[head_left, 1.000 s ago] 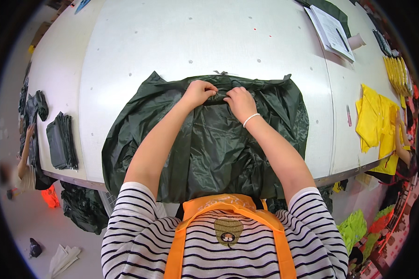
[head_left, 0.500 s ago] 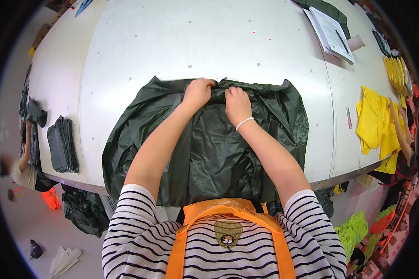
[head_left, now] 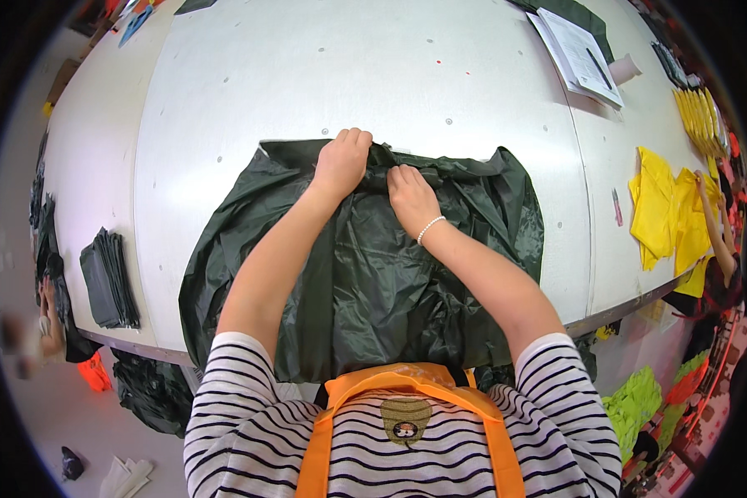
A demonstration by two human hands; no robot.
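A dark green, shiny waterproof garment (head_left: 373, 286) is spread before me, its near part hanging over the table edge against my orange apron. My left hand (head_left: 343, 166) is closed on the garment at its far edge, near the middle. Just to the right and slightly nearer, my right hand (head_left: 412, 202) has its fingers bent down into a gathered fold of the same cloth. Both sets of fingertips are partly hidden by the hands and the folds. Raised corners of cloth stand at the far left and far right of the garment.
A stack of folded dark green pieces (head_left: 108, 278) lies to the left. Papers with a pen (head_left: 579, 62) sit at the far right, beside a white roll (head_left: 625, 68). Yellow garments (head_left: 654, 207) lie at the right, where another person's hands (head_left: 710, 203) work; a slim pen-like tool (head_left: 617, 207) is nearby.
My left hand has come up and a little left along the garment's far edge. The right hand has shifted slightly left and nearer. The whole view has moved a little.
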